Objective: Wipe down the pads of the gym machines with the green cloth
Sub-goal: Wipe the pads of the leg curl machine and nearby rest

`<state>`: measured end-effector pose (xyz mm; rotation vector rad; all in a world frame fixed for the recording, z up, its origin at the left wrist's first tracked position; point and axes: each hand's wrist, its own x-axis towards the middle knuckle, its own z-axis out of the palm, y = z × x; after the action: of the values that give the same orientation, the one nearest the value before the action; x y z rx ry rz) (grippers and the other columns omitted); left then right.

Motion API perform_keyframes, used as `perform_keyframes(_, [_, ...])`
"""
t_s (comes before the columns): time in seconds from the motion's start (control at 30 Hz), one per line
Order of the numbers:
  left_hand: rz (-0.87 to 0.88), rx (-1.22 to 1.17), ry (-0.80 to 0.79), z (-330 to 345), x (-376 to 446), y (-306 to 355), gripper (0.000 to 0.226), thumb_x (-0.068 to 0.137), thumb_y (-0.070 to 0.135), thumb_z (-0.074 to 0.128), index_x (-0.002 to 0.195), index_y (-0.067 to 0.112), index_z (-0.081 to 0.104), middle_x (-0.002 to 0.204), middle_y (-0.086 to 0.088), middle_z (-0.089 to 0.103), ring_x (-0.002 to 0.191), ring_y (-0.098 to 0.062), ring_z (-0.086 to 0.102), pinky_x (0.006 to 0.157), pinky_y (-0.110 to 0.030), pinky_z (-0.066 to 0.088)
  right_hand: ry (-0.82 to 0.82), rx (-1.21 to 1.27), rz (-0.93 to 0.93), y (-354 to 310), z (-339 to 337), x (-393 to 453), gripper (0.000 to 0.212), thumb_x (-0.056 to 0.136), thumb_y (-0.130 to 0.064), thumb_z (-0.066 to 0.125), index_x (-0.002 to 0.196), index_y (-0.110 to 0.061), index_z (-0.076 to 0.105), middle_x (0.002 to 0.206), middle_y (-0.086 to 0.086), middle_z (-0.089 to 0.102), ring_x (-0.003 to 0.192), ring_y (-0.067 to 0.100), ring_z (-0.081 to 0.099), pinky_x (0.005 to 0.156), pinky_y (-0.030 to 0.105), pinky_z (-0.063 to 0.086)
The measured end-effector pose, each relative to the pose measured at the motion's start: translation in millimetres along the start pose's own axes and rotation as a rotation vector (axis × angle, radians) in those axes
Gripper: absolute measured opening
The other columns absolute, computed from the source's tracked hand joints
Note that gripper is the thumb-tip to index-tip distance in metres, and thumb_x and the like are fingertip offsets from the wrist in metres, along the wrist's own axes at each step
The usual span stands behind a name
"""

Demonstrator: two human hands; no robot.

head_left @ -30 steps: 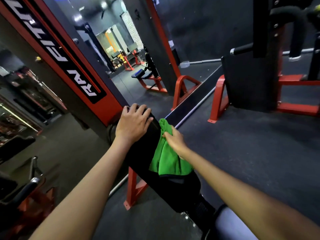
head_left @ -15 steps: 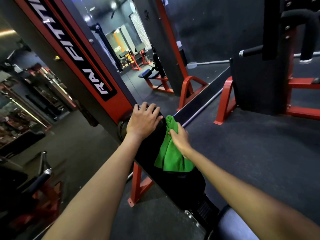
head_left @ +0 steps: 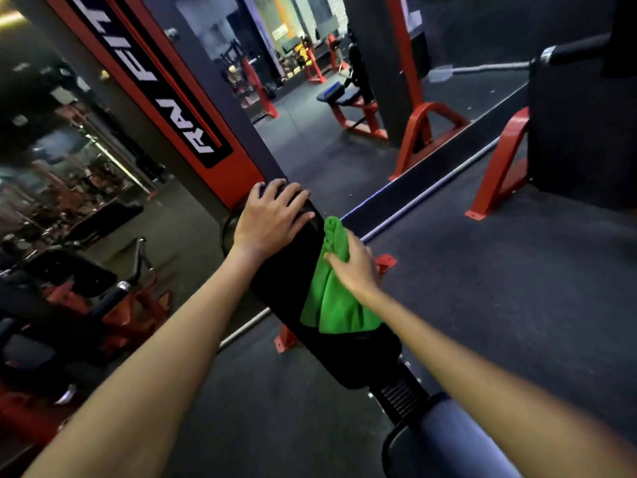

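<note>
A long black back pad [head_left: 286, 281] slants from the red machine frame down toward me. My left hand [head_left: 272, 219] lies flat over the pad's upper end, fingers spread. The green cloth [head_left: 336, 305] drapes down the pad's right side. My right hand [head_left: 351, 267] presses on the cloth near its top, pinching its upper fold against the pad. A grey-blue seat pad [head_left: 458, 439] shows at the bottom, below the black pad's hinge.
A red and black upright with white lettering [head_left: 179, 108] stands just behind the pad. A mirror wall [head_left: 327, 132] runs along a black sill. A red-framed machine [head_left: 568, 132] stands at right. Another bench with handles [head_left: 103, 294] is at left. Dark rubber floor [head_left: 517, 288] surrounds.
My right hand with the cloth has slid a little along the pad's right side. The view has shifted, so the pad sits more to the centre. My left hand stays on the pad's top.
</note>
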<state>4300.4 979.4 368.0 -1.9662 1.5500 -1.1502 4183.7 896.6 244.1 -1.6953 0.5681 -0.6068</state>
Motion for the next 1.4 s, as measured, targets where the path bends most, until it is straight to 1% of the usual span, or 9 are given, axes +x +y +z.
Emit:
perform_keyframes(0.13, [0.001,0.014,0.026,0.4,-4.0,-0.5,0.042,0.096,0.044,0.044,0.121,0.014,0.061,0.122,-0.005,0.063,0.113,-0.03,0.055,0.091,-0.044,0.042,-0.054,-0.102,0.008,47.6,6.3,-19.0,0.09,0.073,-0.05,0.074,0.147,-0.02,0.032,0.149,0.0,0.038,0.138,0.019,0.03,0.111,0.046,0.029])
perform_keyframes(0.47, [0.1,0.135,-0.128,10.3,-11.0,47.1,0.047,0.097,0.042,0.037,0.123,0.012,0.062,0.13,-0.008,0.06,0.132,-0.029,0.036,0.112,-0.06,0.003,-0.147,-0.014,-0.168,45.3,-9.6,-7.6,0.079,0.083,-0.018,0.066,0.15,-0.025,0.024,0.153,-0.006,0.029,0.143,0.02,0.02,0.115,0.045,0.023])
perform_keyframes(0.73, [0.189,0.088,-0.346,14.8,-17.3,80.1,0.05,0.092,0.041,0.038,0.117,0.01,0.067,0.126,-0.006,0.063,0.131,-0.027,0.038,0.114,-0.055,0.003,-0.198,-0.047,0.048,74.5,-3.1,-23.4,0.077,0.09,-0.018,0.06,0.152,-0.026,0.013,0.158,-0.008,0.017,0.146,0.013,0.01,0.116,0.056,0.004])
perform_keyframes(0.9, [0.197,0.089,-0.33,19.0,-21.7,77.5,0.057,0.089,0.044,0.038,0.121,0.004,0.063,0.129,-0.009,0.061,0.132,-0.028,0.037,0.118,-0.051,0.002,-0.111,-0.162,-0.076,46.6,9.0,-15.7,0.083,0.087,-0.019,0.065,0.152,-0.016,0.014,0.158,0.0,0.019,0.146,0.017,0.014,0.111,0.054,-0.009])
perform_keyframes(1.03, [0.226,0.1,-0.326,21.2,-22.2,78.4,0.059,0.089,0.048,0.038,0.12,0.006,0.065,0.129,-0.009,0.061,0.132,-0.029,0.035,0.115,-0.052,0.006,-0.075,-0.195,-0.179,80.8,15.9,-27.8,0.108,0.053,-0.009,0.089,0.143,-0.006,0.03,0.142,0.012,0.047,0.133,0.028,0.043,0.107,0.052,0.023])
perform_keyframes(1.17, [0.199,0.108,-0.348,21.5,-21.6,80.6,0.055,0.09,0.045,0.038,0.12,0.007,0.065,0.129,-0.008,0.061,0.133,-0.028,0.035,0.116,-0.052,0.005,-0.068,-0.085,-0.14,110.1,17.0,-32.1,0.101,0.063,-0.002,0.082,0.146,-0.015,0.024,0.144,0.01,0.044,0.135,0.027,0.04,0.111,0.043,0.025])
perform_keyframes(1.27, [0.196,0.114,-0.359,21.9,-22.3,80.7,0.056,0.09,0.047,0.038,0.12,0.007,0.066,0.129,-0.008,0.061,0.132,-0.028,0.035,0.116,-0.052,0.005,-0.101,0.076,-0.034,101.3,12.0,-28.2,0.075,0.087,-0.043,0.059,0.146,-0.017,0.022,0.148,-0.005,0.03,0.14,0.014,0.023,0.114,0.029,0.006])
perform_keyframes(1.33, [0.19,0.115,-0.356,22.4,-22.3,80.9,0.056,0.09,0.047,0.039,0.118,0.007,0.066,0.127,-0.008,0.062,0.132,-0.028,0.036,0.116,-0.052,0.005,-0.094,0.21,0.033,92.5,11.1,-21.4,0.094,0.076,-0.085,0.018,0.146,-0.024,0.028,0.141,-0.019,0.024,0.137,0.004,0.018,0.113,0.024,0.007])
perform_keyframes(1.4, [0.185,0.115,-0.349,23.2,-22.4,81.8,0.055,0.092,0.046,0.038,0.118,0.007,0.067,0.127,-0.008,0.062,0.132,-0.029,0.036,0.116,-0.052,0.006,-0.078,0.271,0.052,93.4,12.7,-16.4,0.093,0.068,-0.092,0.0,0.139,-0.039,0.029,0.139,-0.025,0.026,0.139,0.006,0.023,0.114,0.028,0.011])
